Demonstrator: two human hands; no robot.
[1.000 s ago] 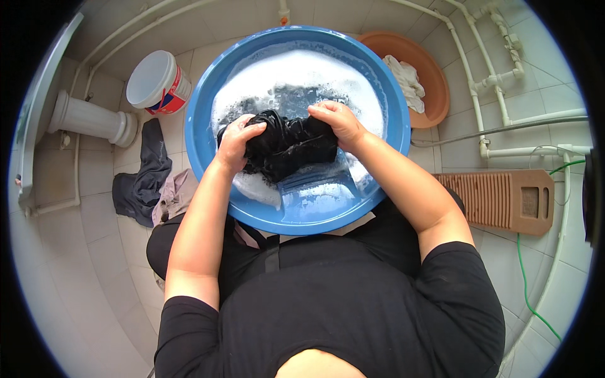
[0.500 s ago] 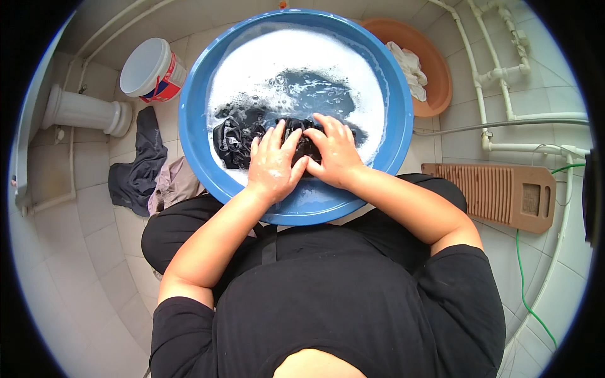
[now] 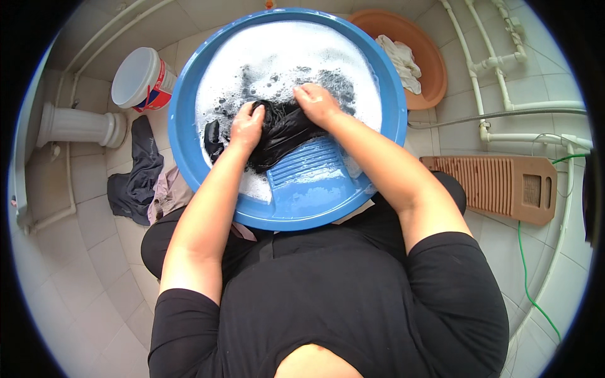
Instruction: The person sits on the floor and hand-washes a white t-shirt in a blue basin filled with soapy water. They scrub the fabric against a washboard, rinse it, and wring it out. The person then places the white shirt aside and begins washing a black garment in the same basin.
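Note:
A wet black garment [image 3: 283, 135] is stretched between my two hands, over a blue basin [image 3: 178, 120] of white suds [image 3: 277, 47]. My left hand [image 3: 247, 125] closes on its left side, thumb up. Farther right, my right hand [image 3: 315, 104] grips its upper right edge with the fingers curled. Part of the cloth trails down into the foam at the left; what lies under the suds is hidden. Just below the garment, the ridged washboard [image 3: 309, 167] moulded into the near side of the basin shows, wet and shiny.
Left of the basin are a white bucket [image 3: 135, 77], a dark garment [image 3: 142, 170] and a pinkish one [image 3: 169, 192]. An orange basin [image 3: 435, 69] with white cloth [image 3: 400, 62] stands at the far right. A brown washboard [image 3: 479, 183] lies right, near pipes [image 3: 523, 137] and a green cord [image 3: 526, 277].
My hands have gone from pressing flat on the cloth to gripping and lifting it, farther up the basin. The moulded washboard has come into view below it.

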